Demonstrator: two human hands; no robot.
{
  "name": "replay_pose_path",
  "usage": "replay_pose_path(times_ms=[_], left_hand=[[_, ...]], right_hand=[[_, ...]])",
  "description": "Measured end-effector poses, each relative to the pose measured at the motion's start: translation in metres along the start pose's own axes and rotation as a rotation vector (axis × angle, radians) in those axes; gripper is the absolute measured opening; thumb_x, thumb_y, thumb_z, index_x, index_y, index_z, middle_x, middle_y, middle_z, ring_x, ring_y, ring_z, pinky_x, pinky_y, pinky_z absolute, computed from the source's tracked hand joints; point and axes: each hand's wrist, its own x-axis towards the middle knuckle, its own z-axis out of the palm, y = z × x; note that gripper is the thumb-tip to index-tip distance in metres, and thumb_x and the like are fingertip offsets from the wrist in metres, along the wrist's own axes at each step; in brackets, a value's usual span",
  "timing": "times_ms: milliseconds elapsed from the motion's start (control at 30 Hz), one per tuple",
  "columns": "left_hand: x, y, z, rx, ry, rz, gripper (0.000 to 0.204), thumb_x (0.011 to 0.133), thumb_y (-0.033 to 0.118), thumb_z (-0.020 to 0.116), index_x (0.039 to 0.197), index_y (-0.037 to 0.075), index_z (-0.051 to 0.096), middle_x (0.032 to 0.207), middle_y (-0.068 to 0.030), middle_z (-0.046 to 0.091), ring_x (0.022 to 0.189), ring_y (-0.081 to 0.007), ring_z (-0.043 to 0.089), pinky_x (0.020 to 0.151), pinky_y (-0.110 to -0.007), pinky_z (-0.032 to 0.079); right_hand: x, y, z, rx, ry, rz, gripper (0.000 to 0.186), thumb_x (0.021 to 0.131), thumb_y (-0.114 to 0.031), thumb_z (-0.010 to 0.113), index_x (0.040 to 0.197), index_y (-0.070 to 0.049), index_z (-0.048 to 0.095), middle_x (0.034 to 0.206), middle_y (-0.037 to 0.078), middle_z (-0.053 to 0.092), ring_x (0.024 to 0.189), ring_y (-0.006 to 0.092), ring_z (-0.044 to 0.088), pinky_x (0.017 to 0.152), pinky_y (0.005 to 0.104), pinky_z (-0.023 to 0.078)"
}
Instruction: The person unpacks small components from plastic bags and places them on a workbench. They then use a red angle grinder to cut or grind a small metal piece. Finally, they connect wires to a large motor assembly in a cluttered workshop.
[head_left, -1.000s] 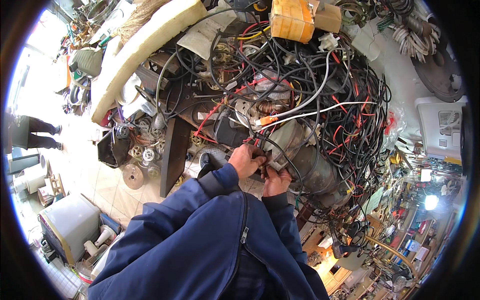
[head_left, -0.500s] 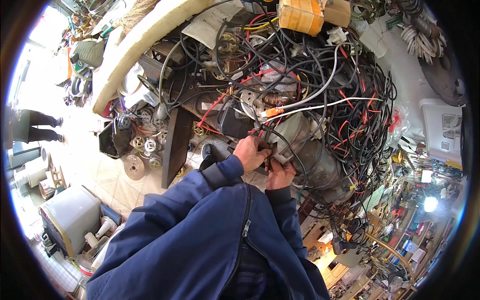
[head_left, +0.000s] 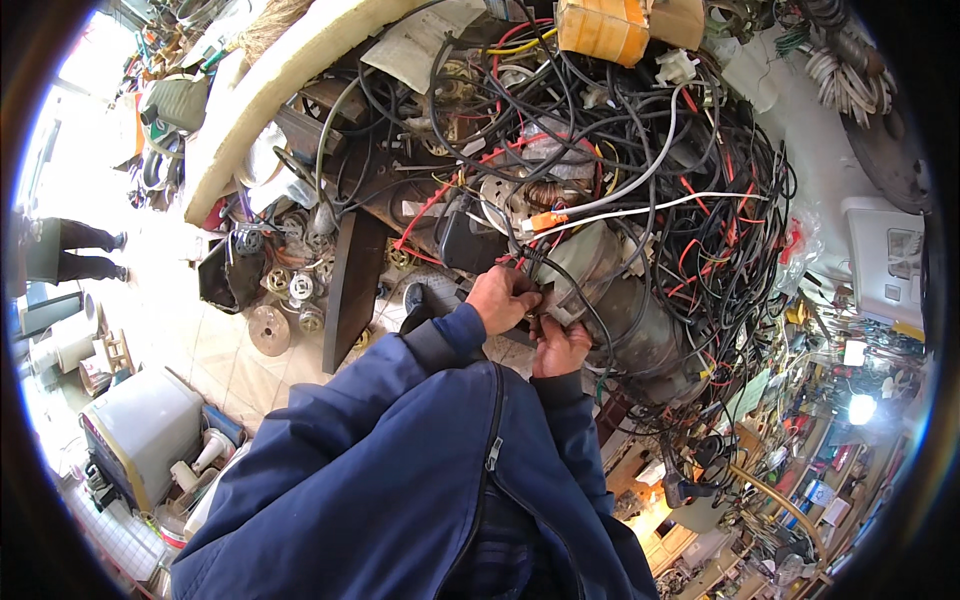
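Observation:
My left hand [head_left: 503, 300] and my right hand [head_left: 560, 349] meet at the near edge of a cluttered bench. Both have curled, closed fingers pinching close together, and whatever lies between the fingertips is too small and hidden to name. Just beyond them sits a dusty grey metal motor housing [head_left: 628, 318] with a black cable bent over it. A black box-shaped part [head_left: 470, 243] is past my left hand. Farther back lies an opened motor with copper windings [head_left: 546, 194], and an orange connector [head_left: 543, 221] on a grey cable rests beside it.
A large tangle of black cables [head_left: 740, 270] covers the bench's right side. An orange cardboard box [head_left: 600, 30] stands at the back. Left of my arms are a dark upright board [head_left: 354, 290] and a wooden spool [head_left: 269, 331] on the floor. Another person's legs [head_left: 85, 250] show far left.
Both hands keep nearly the same place and pinch, with only slight finger movement. The view has shifted very little.

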Motion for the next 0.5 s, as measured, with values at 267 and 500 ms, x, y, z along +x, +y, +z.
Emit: replay_pose_path(times_ms=[267, 500], left_hand=[[0.001, -0.004, 0.0, 0.042, -0.01, 0.05, 0.021, 0.078, 0.016, 0.07, 0.091, -0.001, 0.07, 0.077, -0.0182, 0.068, 0.069, -0.0256, 0.067, 0.065, -0.035, 0.051], [0.003, 0.002, -0.003, 0.033, -0.037, 0.025, 0.021, 0.078, 0.016, 0.07, 0.091, -0.001, 0.07, 0.078, -0.018, 0.068, 0.07, -0.0247, 0.067, 0.066, -0.035, 0.051]], right_hand=[[0.001, 0.006, -0.005, -0.018, 0.0, -0.014, 0.012, 0.081, 0.004, 0.061, 0.092, 0.0, 0.065, 0.082, 0.007, 0.067, 0.061, 0.0142, 0.059, 0.051, 0.027, 0.044], [0.0, 0.001, -0.002, -0.058, 0.008, -0.012, 0.012, 0.08, 0.004, 0.062, 0.092, 0.001, 0.064, 0.082, 0.009, 0.066, 0.061, 0.0154, 0.059, 0.051, 0.0278, 0.044]])
